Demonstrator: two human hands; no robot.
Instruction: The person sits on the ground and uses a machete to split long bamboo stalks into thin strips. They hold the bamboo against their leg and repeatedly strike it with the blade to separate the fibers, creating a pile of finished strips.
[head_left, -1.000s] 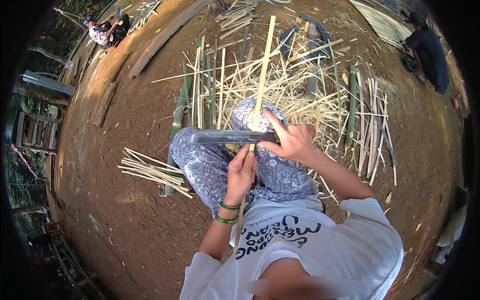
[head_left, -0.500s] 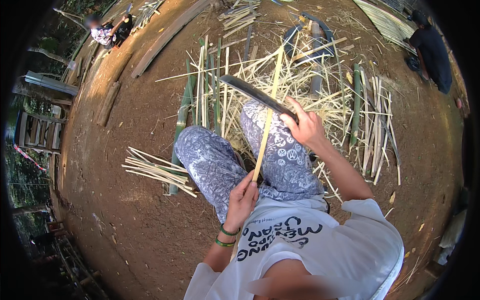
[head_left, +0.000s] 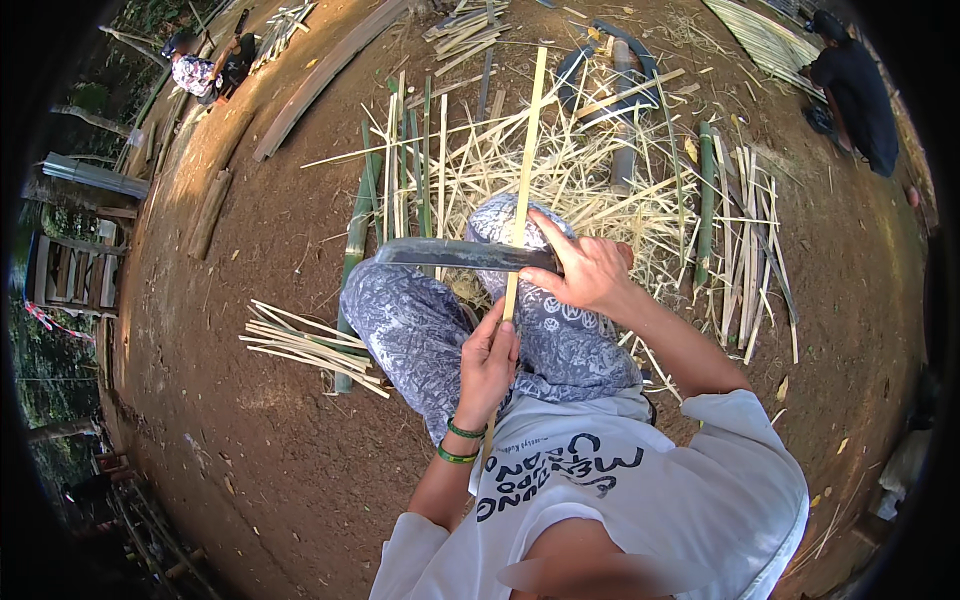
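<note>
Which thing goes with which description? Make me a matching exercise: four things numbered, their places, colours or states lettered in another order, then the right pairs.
Things:
1. Broad blade
2. Wristbands
3. Long strip
4. Fanned pile of strips

Descriptions:
A. On the ground, off to the person's left
B. Pinched in the left hand
C. Green
D. Held in the right hand

Pairs: 1-D, 2-C, 3-B, 4-A

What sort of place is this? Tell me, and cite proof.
Probably an outdoor bamboo-working yard: bare dirt ground, a heap of pale strips and shavings, and the machete in the right hand.
</note>
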